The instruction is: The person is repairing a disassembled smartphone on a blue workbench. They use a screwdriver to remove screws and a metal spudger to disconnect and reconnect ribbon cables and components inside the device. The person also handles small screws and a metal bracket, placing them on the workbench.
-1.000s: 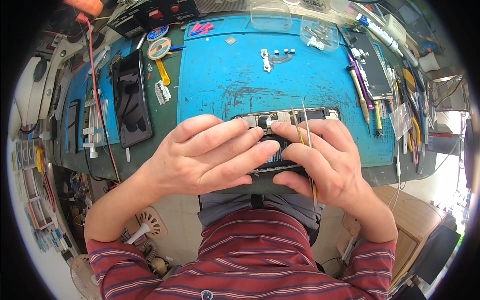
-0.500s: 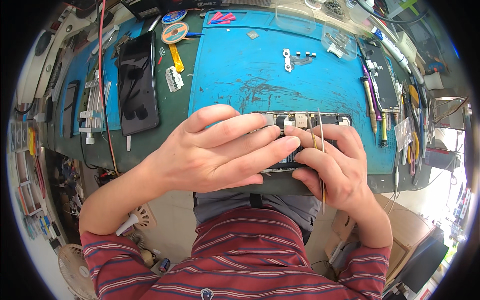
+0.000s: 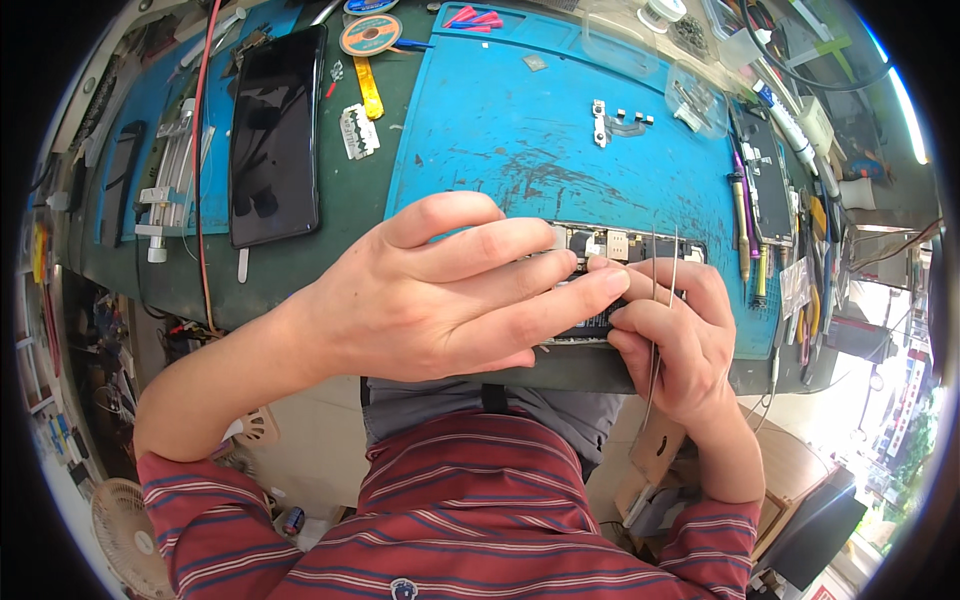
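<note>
An opened phone (image 3: 590,325) lies at the near edge of the blue mat, its circuit board and dark battery exposed. My left hand (image 3: 420,285) lies across its left part with fingers stretched out and apart; its fingertips touch the phone's middle. My right hand (image 3: 685,335) is closed around thin metal tweezers (image 3: 674,265), whose two prongs point away from me, spread apart, over the phone's right part. The right index fingertip meets the left fingertips at a small part by the board. My left hand hides the phone's left end.
A small flex cable part (image 3: 615,128) lies on the blue mat (image 3: 500,110). To the left are a black phone (image 3: 278,140), a razor blade (image 3: 358,132) and a solder wick spool (image 3: 370,34). Pen-like tools (image 3: 742,215) and a clear box (image 3: 697,100) stand at the right.
The tweezers' prongs have spread wider and shifted right. The whole view has shifted slightly; both hands stay at the opened phone.
</note>
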{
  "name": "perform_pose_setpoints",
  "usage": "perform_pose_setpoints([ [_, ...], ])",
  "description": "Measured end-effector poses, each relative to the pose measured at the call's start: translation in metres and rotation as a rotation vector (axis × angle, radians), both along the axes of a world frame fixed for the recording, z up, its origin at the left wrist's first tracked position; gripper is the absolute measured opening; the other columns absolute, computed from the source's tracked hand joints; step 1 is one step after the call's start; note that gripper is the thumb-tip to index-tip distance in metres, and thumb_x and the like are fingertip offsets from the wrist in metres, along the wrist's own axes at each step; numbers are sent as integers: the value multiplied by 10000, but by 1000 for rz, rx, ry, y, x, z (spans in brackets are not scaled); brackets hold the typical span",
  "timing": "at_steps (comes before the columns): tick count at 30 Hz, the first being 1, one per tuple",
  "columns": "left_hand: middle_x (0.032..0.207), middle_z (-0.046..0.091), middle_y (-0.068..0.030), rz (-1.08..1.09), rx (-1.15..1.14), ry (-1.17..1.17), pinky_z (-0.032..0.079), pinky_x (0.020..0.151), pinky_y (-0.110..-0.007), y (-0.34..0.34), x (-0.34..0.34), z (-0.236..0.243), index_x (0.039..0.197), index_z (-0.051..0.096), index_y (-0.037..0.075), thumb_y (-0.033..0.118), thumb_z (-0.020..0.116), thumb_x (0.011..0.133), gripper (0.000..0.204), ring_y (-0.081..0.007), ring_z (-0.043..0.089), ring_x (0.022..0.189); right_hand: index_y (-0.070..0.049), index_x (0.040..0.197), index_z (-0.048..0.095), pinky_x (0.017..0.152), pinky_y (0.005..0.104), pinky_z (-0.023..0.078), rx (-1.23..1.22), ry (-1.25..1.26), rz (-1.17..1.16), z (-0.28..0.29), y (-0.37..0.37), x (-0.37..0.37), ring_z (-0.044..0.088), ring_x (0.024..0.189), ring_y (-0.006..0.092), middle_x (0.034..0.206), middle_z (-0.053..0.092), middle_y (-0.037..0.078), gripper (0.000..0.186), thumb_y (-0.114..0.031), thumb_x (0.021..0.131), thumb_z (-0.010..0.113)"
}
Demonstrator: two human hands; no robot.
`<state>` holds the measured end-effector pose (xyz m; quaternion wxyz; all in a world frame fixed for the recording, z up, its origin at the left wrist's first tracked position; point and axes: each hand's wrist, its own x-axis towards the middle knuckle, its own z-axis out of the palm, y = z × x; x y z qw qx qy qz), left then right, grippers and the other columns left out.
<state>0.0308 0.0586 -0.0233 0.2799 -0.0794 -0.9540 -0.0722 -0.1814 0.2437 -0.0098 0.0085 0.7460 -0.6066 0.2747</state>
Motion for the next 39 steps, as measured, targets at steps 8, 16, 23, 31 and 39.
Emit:
perform_pose_setpoints([
  [8,1250,749,2,-2,-9,-9,451,971,-356,0,0,3,1353,715,119,454,630,1012,485,-186,638,1162,-109,936,673,795,396,515,-4,53,-4,-2,1,1,662,1013,253,1261,770,54,201,-196,822,815],
  [16,1256,747,0,27,6,65,451,967,-355,2,-2,-1,1346,718,124,471,612,1024,485,-183,638,1156,-114,934,657,834,380,530,-96,363,-21,5,1,15,665,1043,230,1201,782,92,151,-228,880,741],
  [23,1295,741,-13,34,17,66,447,970,-359,0,-1,-3,1372,692,126,496,624,1008,523,-188,634,1166,-112,950,659,840,361,542,-89,493,22,9,2,19,674,1021,232,1167,782,144,96,-144,871,702],
  [31,1324,711,-39,33,100,20,438,983,-421,-4,2,1,1397,642,84,590,688,913,702,-238,622,1193,-88,943,651,783,352,555,-138,287,-8,-1,1,10,684,1024,244,1271,756,170,168,-173,867,775],
  [39,1321,705,-51,30,174,42,434,986,-437,-8,3,2,1440,598,49,630,710,878,817,-260,622,1188,-122,953,630,783,354,545,-74,211,52,-1,-2,9,681,1007,248,1309,752,114,211,-175,839,799],
])
